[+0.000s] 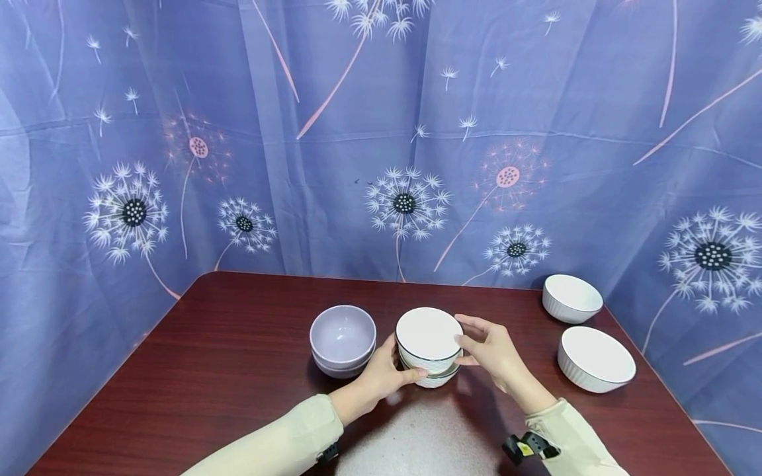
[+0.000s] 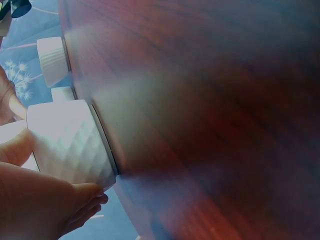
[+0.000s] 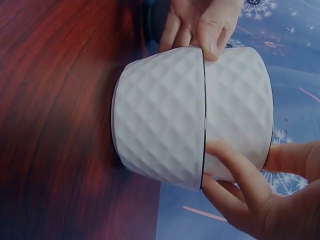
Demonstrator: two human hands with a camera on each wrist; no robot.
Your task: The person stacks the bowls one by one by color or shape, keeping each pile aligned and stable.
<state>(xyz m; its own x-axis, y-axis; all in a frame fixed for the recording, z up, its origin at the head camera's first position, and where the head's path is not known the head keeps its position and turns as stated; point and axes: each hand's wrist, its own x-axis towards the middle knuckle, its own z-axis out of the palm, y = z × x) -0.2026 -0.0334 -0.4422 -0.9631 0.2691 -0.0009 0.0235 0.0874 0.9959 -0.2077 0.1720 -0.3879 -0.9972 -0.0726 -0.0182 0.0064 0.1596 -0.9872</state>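
Observation:
Two white bowls with dark rims and a diamond-textured surface sit one in the other at the table's middle. The upper white bowl (image 3: 237, 95) rises well above the rim of the lower white bowl (image 3: 160, 115), which stands on the table. From the left, my left hand (image 1: 378, 377) grips the lower bowl, its thumb by that rim where the two meet. My right hand (image 1: 494, 350) pinches the upper bowl, thumb at its top rim and fingertips low on its side. In the left wrist view, the lower bowl (image 2: 70, 140) hides part of the left fingers.
Just left of the white pair stands a stack of lavender bowls (image 1: 343, 337). Two fluted white oval bowls, a far one (image 1: 571, 305) and a nearer one (image 1: 597, 362), stand apart near the right table edge. A blue dandelion-print curtain (image 1: 333, 198) hangs behind the table.

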